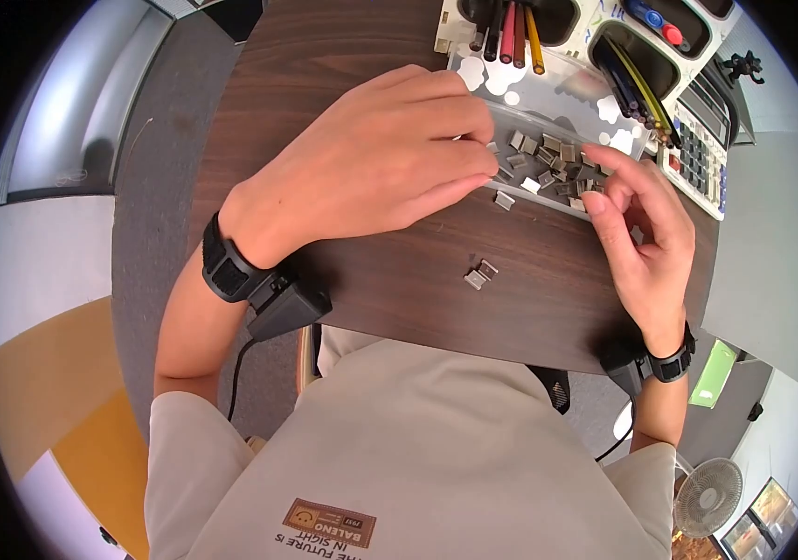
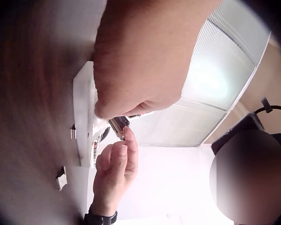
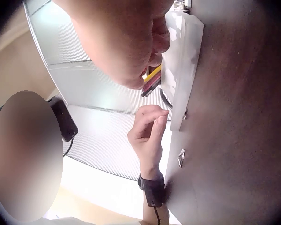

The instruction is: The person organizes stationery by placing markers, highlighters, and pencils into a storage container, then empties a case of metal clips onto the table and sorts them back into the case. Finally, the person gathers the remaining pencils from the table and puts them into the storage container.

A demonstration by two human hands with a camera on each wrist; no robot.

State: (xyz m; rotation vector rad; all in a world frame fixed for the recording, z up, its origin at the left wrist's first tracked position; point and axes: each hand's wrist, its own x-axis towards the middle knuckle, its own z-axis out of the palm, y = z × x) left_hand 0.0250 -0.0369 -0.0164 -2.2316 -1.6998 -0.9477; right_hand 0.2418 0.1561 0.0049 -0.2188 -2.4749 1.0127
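In the head view, the left hand (image 1: pixel 399 154) comes in from the left and spans the upper middle of the frame, back up, with its fingers bent toward the left end of a clear box (image 1: pixel 548 203). The pictures do not tell whether its fingertips have anything between them. The right hand (image 1: pixel 646 219) is at the right of the frame, over the box's right end, thumb and index finger curved and apart, with the other fingers loosely bent. Small metal clips (image 1: pixel 559 151) lie heaped in the box, between the 2 hands. A single clip (image 1: pixel 504 200) sits on the dark table (image 1: pixel 399 289) just outside the box's near wall, and 2 more clips (image 1: pixel 482 273) lie close together below it, near the middle of the frame. At the top, a white organizer (image 1: pixel 586 26) holds pens (image 1: pixel 513 35) in several slots, and a calculator (image 1: pixel 694 159) is at upper right.

In the left wrist view, the left hand fills the upper middle, its fingertips hidden. The right hand is at lower centre, index finger stretched upward and thumb apart from it. Clips show on the table at the left, near the box's pale wall.

In the right wrist view, the right hand covers the top centre with folded fingers. The left hand is at the centre, thumb and index fingertips together; what may be between them is too small to tell. The box stands at upper right, with clips on the table near its lower end.
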